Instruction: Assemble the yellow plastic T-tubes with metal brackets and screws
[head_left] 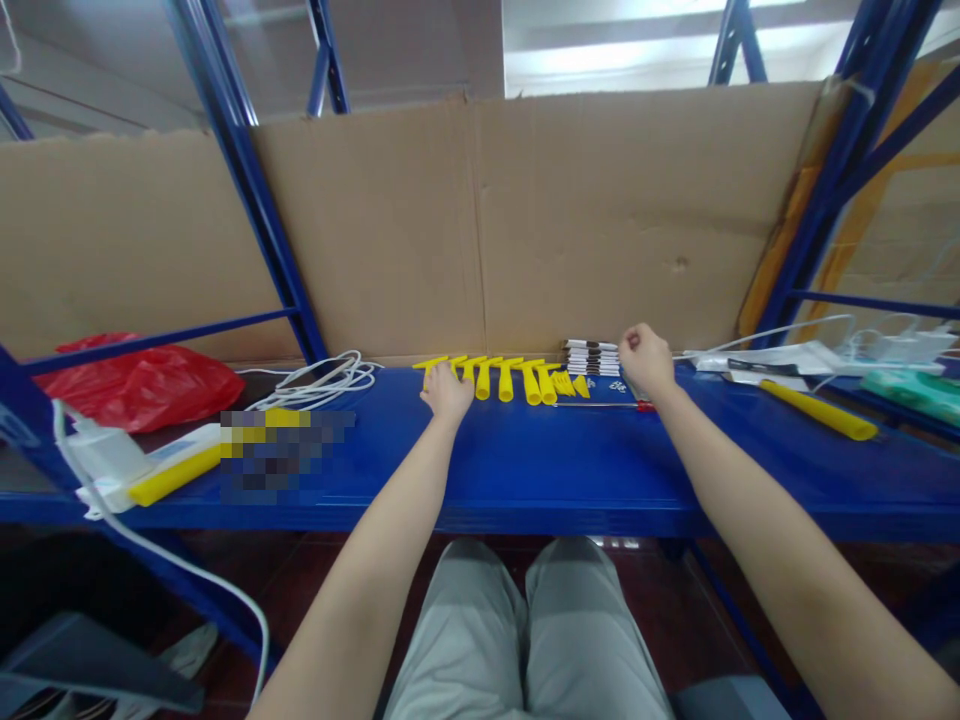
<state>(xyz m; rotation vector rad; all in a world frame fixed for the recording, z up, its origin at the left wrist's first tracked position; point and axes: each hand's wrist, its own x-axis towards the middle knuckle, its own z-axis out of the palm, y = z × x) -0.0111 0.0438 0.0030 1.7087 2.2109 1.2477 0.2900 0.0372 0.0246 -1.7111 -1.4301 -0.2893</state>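
Yellow T-shaped pieces stand in a row at the centre of the frame, along the back of a blue shelf. At the row's left end the left hand lies over some of them, hiding parts, its fingers loosely bent; whether it grips one I cannot tell. Right of centre, the right hand has its fingers curled in towards the thumb, and anything pinched there is too small to make out. Just beside it, a stack of white strips with dark marks sits against the cardboard backing, with smaller yellow parts and a thin rod with a red end in front. Towards the left edge crowd a red plastic bag, coiled white cable, a white adapter and a yellow tube running into a pixelated patch. At right lie another yellow tube, white packets and a greenish bag. Blue uprights flank the work area, and both forearms cross the shelf's front edge.
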